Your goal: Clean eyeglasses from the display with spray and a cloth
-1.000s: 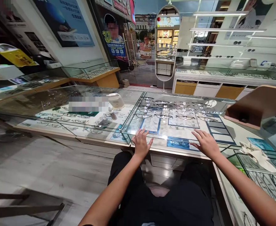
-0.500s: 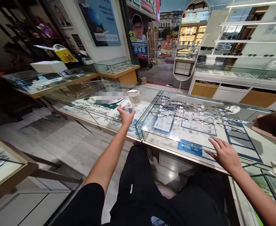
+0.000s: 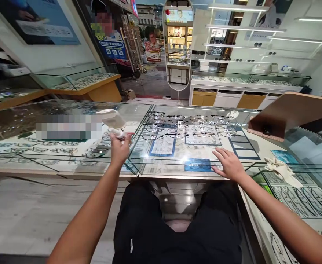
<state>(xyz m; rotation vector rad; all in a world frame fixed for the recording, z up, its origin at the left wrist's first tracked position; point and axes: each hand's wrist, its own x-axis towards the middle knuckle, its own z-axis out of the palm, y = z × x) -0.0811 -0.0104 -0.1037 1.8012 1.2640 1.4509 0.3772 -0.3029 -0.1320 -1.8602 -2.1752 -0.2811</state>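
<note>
My left hand (image 3: pixel 120 148) is closed around a small white-topped spray bottle (image 3: pixel 118 133), raised over the glass showcase; the fingers cover most of its body. Just beyond that hand, a white rounded object (image 3: pixel 112 118) sits on the glass, its kind unclear. My right hand (image 3: pixel 228 164) lies on the glass near the front edge, fingers spread, holding nothing. To its left, under the glass, is a blue card (image 3: pixel 198 165). Several eyeglasses (image 3: pixel 177 135) stand in rows beyond my hands, above blue-framed panels.
A mirror with a brown back (image 3: pixel 293 110) stands at the far right of the counter. A crumpled beige cloth (image 3: pixel 283 171) lies nearer, over the right-hand case (image 3: pixel 305 200) of glasses. The showcase's front edge (image 3: pixel 161 177) runs above my knees.
My left hand has closed on the spray bottle and picked it up, drawing it towards the counter's middle. The view has turned right. My right hand stays on the glass.
</note>
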